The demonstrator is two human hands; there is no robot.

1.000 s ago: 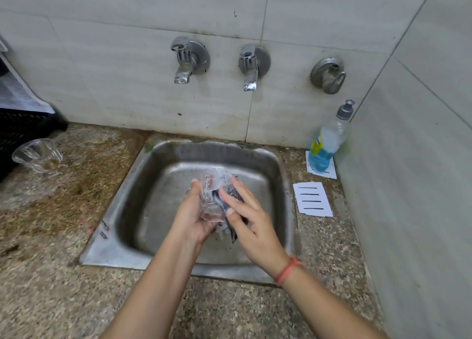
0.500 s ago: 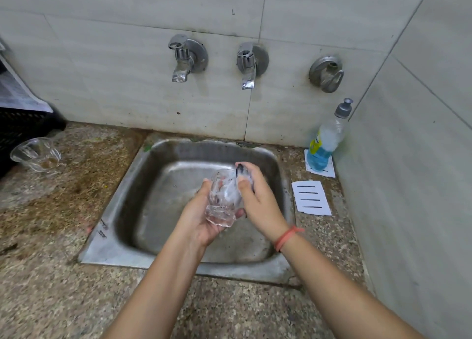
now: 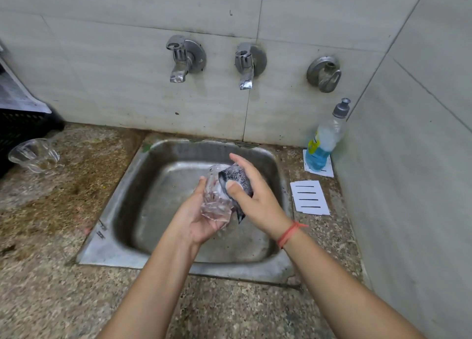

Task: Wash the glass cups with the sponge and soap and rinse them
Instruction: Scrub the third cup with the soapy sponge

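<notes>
Three wall taps point(image 3: 246, 65) over steel sink point(image 3: 153, 198), speckled counter point(image 3: 63, 211); your left hand point(image 3: 196, 221) grips glass cup point(image 3: 215, 200), right hand point(image 3: 260, 206) pinches sponge point(image 3: 235, 177).

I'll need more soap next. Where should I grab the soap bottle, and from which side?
Probably best to grip the soap bottle round its clear middle, below the grey cap, coming from the sink side. It stands upright in the corner, and the tiled walls close it in behind and on the right.
</notes>
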